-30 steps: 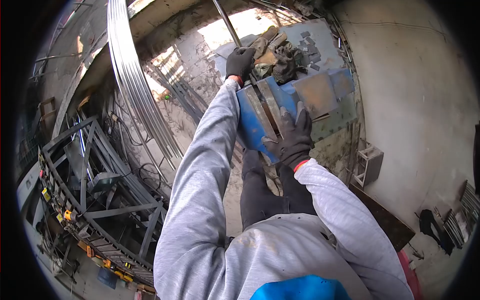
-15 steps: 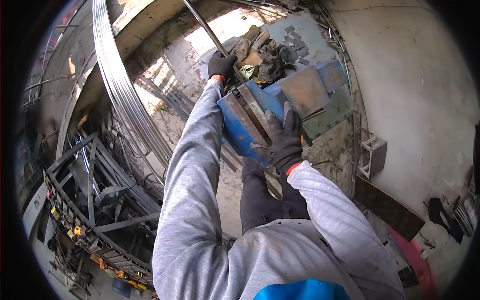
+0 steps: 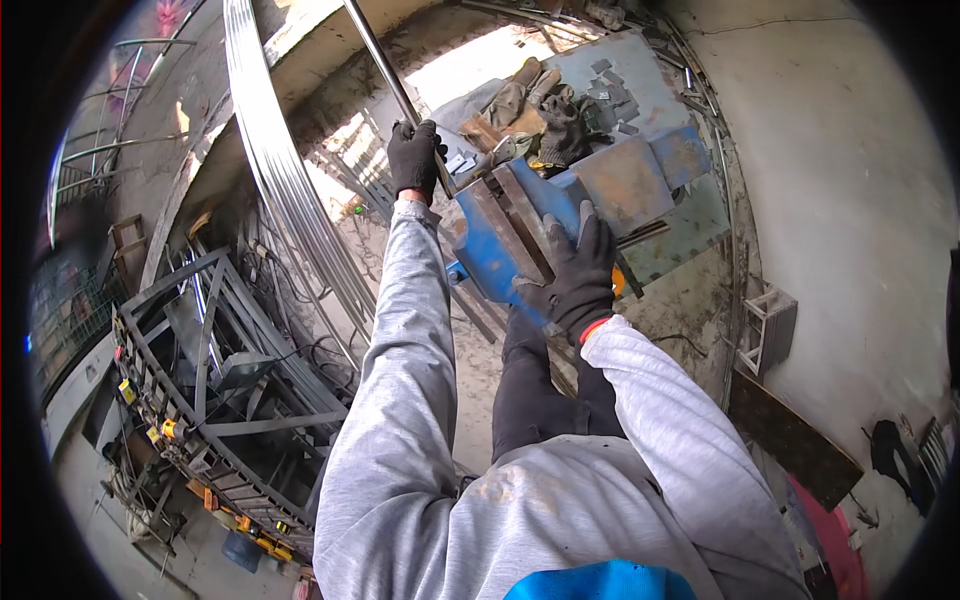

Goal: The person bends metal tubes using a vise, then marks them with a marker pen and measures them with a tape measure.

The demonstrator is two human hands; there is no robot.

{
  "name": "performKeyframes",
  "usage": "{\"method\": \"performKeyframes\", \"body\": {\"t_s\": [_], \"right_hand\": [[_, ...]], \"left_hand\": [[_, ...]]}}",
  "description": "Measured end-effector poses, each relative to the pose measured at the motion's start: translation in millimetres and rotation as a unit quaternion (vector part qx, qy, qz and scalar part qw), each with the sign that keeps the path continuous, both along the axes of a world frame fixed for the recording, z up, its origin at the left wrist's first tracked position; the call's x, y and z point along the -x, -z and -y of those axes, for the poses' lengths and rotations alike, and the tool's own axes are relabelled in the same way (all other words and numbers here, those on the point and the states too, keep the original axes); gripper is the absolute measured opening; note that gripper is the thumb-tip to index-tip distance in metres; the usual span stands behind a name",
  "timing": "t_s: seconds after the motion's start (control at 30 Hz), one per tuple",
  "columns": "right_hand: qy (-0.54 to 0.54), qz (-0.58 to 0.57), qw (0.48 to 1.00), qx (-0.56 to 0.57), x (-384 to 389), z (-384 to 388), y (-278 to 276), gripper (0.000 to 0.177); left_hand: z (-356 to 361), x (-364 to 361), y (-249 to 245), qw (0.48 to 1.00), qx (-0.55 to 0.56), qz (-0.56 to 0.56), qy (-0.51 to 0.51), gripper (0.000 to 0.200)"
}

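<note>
My left hand [image 3: 414, 158], in a dark glove, is closed round a long metal tube [image 3: 378, 55] that slopes up and away to the top edge. The tube's lower end comes down beside the near-left corner of a blue bench vise [image 3: 478, 250]. Two rusty, parallel jaws [image 3: 512, 222] with a narrow gap between them cross the vise's top. My gloved right hand [image 3: 578, 272] lies on the right side of the vise, fingers spread, its thumb reaching toward the jaws.
Behind the vise, crumpled gloves [image 3: 562, 130] and small flat metal pieces [image 3: 612, 97] lie on a metal-topped bench [image 3: 640, 65]. Long shiny tubes [image 3: 275, 150] run along the left. A metal frame rack [image 3: 215, 340] holds scrap at lower left. A pale wall [image 3: 840, 180] stands to the right.
My left hand and the tube have shifted left and nearer to me relative to the vise. My right hand stays on the vise. The whole view has turned slightly.
</note>
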State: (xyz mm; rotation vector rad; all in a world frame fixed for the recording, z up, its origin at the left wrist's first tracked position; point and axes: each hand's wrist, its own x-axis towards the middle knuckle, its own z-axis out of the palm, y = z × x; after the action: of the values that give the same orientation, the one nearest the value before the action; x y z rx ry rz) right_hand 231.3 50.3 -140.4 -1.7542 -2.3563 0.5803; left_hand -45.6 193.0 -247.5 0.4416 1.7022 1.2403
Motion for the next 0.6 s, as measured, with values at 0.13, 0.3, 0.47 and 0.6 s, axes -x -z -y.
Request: {"method": "performKeyframes", "body": {"t_s": [0.13,0.3,0.47,0.6], "right_hand": [[0.0,-0.011,1.0,0.009,-1,1,-3,0.103],[-0.004,-0.016,0.999,-0.028,-1,0,-5,0.104],[0.0,0.002,1.0,-0.006,3,3,-29,0.104],[-0.016,0.005,0.997,0.076,-7,-6,-27,0.102]], "left_hand": [[32,39,-29,0.999,-0.03,-0.006,-0.012,0.018],[75,42,-97,0.987,-0.06,0.148,0.007,0.024],[140,-51,-149,0.992,-0.031,0.12,-0.035,0.013],[228,-137,-176,0.985,-0.013,0.162,-0.056,0.014]]}}
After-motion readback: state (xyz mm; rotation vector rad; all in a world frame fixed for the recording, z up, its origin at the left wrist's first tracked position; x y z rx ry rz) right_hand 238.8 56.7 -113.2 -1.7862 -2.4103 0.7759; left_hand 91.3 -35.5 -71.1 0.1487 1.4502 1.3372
